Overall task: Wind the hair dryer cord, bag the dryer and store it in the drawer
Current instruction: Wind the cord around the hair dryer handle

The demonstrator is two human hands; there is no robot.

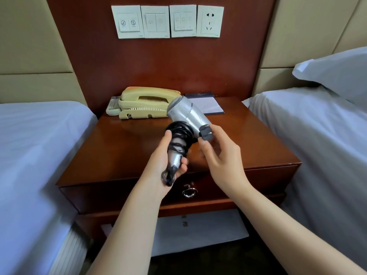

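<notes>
Two beds flank the scene, and the left bed (pixel 35 147) lies under a pale blue-white sheet that runs down past the corner of the wooden table (pixel 123 151). At the back left of the table top a small remote control (pixel 113 107) lies just beside a cream telephone (pixel 145 103), whose handset rests in its cradle.

Above the front half of the table, the left hand (pixel 164 161) holds the hair dryer (pixel 186 116) up off the surface. Its fingers (pixel 183 162) are curled round the lower end of the silver handle, thumb raised along the side. The black cord (pixel 178 135) is wound in many loops around the handle, and a short bunch of it hangs out below the palm. The dryer's silver barrel tilts up and away toward the telephone.

Under the hands, the drawer (pixel 258 181) sits closed in the table front, with a round metal pull (pixel 189 192) at its middle.

The right hand (pixel 222 157) is just beside the dryer's body, its thumb and forefinger pinching the black plug (pixel 206 132) at the cord's end. Behind it a notepad (pixel 204 105) with a dark header lies flat at the back right of the table. On the wall panel above, three switch plates (pixel 155 21) sit in a row with a socket (pixel 210 21) at the right end. The right bed (pixel 317 135) carries a white pillow (pixel 337 70) at its head.
</notes>
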